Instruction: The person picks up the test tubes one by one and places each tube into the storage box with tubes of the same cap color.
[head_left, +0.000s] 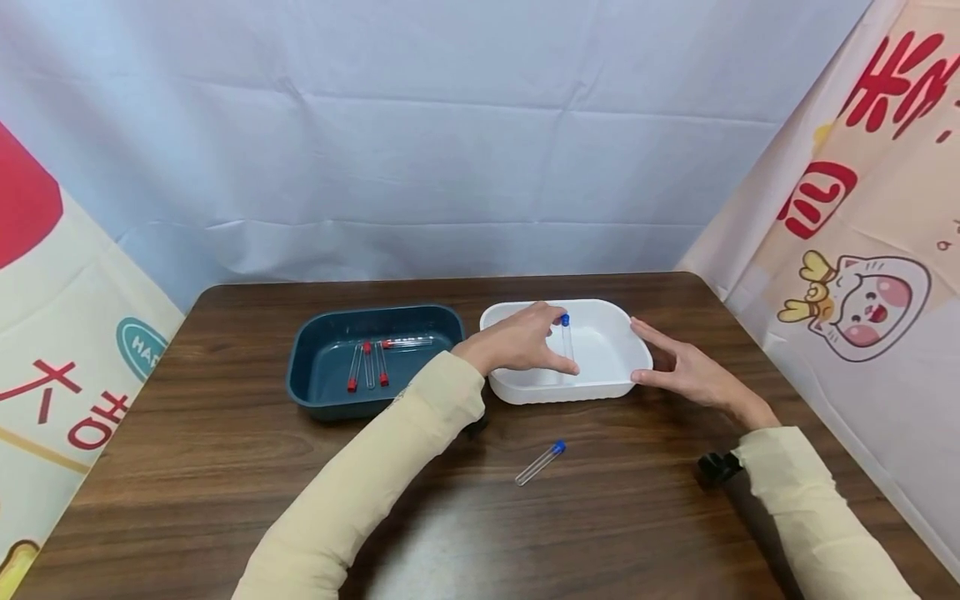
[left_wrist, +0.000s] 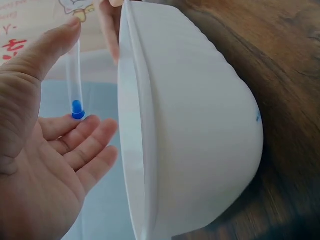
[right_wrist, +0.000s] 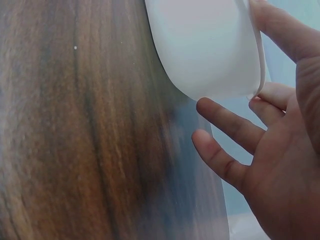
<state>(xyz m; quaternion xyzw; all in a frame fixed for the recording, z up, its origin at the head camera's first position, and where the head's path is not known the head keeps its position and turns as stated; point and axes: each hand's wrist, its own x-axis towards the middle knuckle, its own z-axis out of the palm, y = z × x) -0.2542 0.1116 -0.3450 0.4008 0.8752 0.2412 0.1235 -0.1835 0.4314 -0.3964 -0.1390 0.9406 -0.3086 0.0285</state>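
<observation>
My left hand is over the white basin, pinching a clear test tube with a blue cap. In the left wrist view the tube is held end to end: the thumb is at its glass end, a fingertip at the cap, and the other fingers are spread. My right hand holds the basin's right end, its thumb and fingers on the rim. A second blue-capped test tube lies on the table in front of the basin. The far inside of the basin is partly hidden by my left hand.
A dark teal basin stands to the left, with several red-capped test tubes lying in it. Both basins rest on a brown wooden table. A pale cloth hangs behind, and printed cloths hang at the sides.
</observation>
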